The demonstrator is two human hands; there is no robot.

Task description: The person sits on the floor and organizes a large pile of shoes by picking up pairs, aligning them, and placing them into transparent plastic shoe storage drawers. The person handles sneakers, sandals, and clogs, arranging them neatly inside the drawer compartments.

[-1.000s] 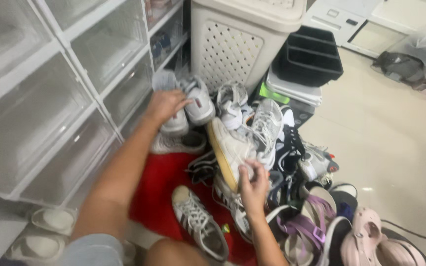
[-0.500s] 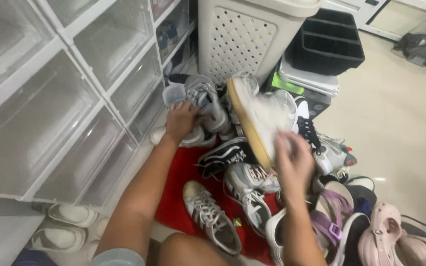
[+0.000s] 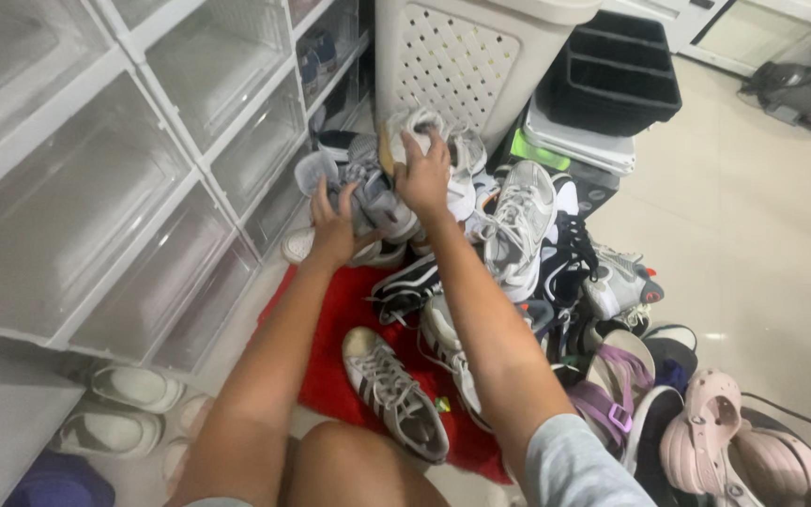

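Observation:
My right hand (image 3: 422, 175) is shut on a white sneaker with a tan sole (image 3: 404, 130), held at the back of a shoe pile against a beige perforated laundry basket (image 3: 462, 58). Just left of it, my left hand (image 3: 334, 228) lies with fingers spread against a pair of grey sneakers (image 3: 374, 200) and does not grip them. Another white sneaker (image 3: 518, 225) leans to the right of my right forearm.
White stacked boxes with clear fronts (image 3: 96, 188) fill the left. A red mat (image 3: 326, 361) carries a grey striped sneaker (image 3: 396, 394) and several more shoes. Purple sandals (image 3: 612, 399) and pink clogs (image 3: 715, 441) lie right. A black bin (image 3: 612, 75) stands behind; white shoes (image 3: 114, 418) lie lower left.
My right hand has carried the tan-soled white sneaker from the right of the pile up and left to the laundry basket. My left hand has loosened on the grey sneakers.

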